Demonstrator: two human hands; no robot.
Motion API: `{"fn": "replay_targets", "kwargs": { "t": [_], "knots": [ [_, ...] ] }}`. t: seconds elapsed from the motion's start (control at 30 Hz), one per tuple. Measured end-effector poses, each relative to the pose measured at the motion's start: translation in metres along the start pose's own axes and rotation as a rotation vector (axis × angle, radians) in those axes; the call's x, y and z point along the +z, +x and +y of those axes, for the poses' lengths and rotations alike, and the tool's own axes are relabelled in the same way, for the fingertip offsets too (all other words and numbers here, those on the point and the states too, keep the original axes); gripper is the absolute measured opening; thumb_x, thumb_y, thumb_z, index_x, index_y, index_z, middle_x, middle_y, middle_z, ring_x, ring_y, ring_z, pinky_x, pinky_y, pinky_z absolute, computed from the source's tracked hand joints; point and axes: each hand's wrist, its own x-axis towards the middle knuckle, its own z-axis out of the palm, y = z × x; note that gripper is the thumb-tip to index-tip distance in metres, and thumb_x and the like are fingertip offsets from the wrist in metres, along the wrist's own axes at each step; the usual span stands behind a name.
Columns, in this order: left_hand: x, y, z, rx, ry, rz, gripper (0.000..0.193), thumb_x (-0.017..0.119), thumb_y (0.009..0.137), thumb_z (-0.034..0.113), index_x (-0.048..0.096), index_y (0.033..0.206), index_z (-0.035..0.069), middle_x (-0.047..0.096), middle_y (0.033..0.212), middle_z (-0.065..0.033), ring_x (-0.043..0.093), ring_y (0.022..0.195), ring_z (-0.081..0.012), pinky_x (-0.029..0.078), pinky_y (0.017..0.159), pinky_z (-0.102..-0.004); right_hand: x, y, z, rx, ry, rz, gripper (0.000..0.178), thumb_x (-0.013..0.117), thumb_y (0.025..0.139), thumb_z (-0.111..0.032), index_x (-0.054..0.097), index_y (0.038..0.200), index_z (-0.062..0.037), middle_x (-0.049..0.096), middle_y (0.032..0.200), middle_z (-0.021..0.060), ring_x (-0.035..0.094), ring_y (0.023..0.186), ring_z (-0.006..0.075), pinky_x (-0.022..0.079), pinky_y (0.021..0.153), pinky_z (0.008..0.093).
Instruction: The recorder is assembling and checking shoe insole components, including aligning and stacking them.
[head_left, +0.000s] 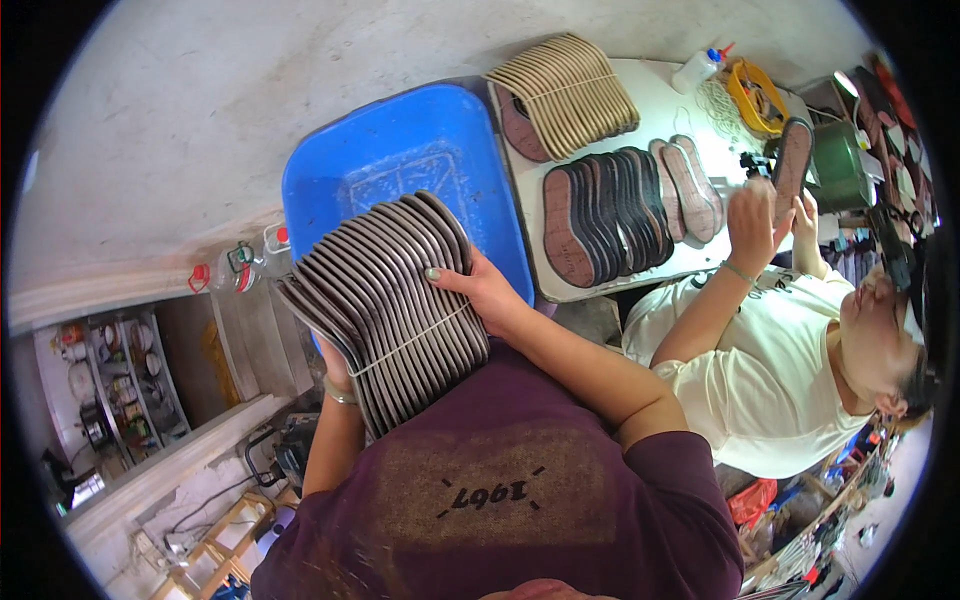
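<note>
A thick bundle of grey-brown shoe soles (390,300), stacked on edge and bound by a pale string, is held in front of my chest. My right hand (478,290) grips its right side, thumb lying over the edges of the soles and the other fingers hidden. Against the lower left side is my left hand (338,372), mostly covered by the bundle; it helps hold the stack. Just beyond the bundle is a blue plastic basin (415,125), with wet-looking streaks on its bottom. The bundle overlaps the basin's near part in the view.
On the right, a white table (560,290) bears a string-tied stack of tan soles (570,95) and a row of dark soles (610,215). A co-worker (740,360) there holds up a sole (793,165). Plastic bottles (245,265) stand left of the basin.
</note>
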Motion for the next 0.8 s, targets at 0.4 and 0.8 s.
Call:
{"fn": "replay_targets", "kwargs": {
  "t": [0.4, 0.8],
  "knots": [
    [-0.025, 0.079, -0.054, -0.655, -0.022, 0.161, 0.055, 0.046, 0.098, 0.043, 0.042, 0.137, 0.004, 0.056, 0.129, -0.0123, 0.06, 0.11, -0.0267, 0.052, 0.092, -0.0397, -0.08, 0.061, 0.052, -0.058, -0.495, 0.343, 0.079, 0.063, 0.08, 0.001, 0.022, 0.147, -0.0023, 0.043, 0.139, 0.0176, 0.045, 0.125, 0.0269, 0.035, 0.104, 0.0345],
    [-0.023, 0.092, -0.062, -0.537, 0.15, 0.178, 0.076, 0.034, 0.094, 0.064, 0.032, 0.146, 0.008, 0.043, 0.143, -0.0101, 0.046, 0.128, -0.0277, 0.041, 0.105, -0.0394, -0.093, 0.067, 0.06, -0.167, -0.54, 0.349, 0.085, 0.069, 0.076, -0.006, 0.023, 0.148, -0.003, 0.042, 0.141, 0.0183, 0.042, 0.129, 0.0266, 0.032, 0.107, 0.0334]
  ]
}}
